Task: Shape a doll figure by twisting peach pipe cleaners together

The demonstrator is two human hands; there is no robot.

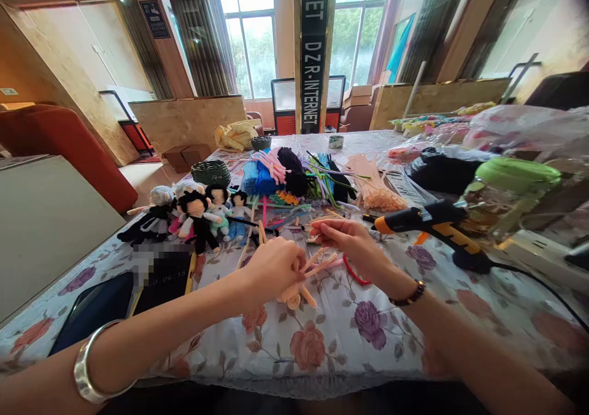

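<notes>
My left hand [271, 267], a silver bangle on its wrist, is closed around a bundled piece of peach pipe cleaners [293, 297]. Loose stem ends stick out above and below the fist, and a coiled part shows underneath. Just to the right, my right hand [347, 240] has its fingers pinched together at a peach pipe cleaner [324, 220], whose gripped part is mostly hidden. A red loop [354, 272] lies by the right wrist. To the left sit several small pipe-cleaner dolls [196, 215].
Bundles of coloured pipe cleaners [276, 172] and peach stems [380, 188] lie beyond my hands. At right rests a black-and-orange glue gun [427, 218] with a trailing cord. A phone [163, 280] lies at left; a dark green basket [210, 172] stands behind the dolls.
</notes>
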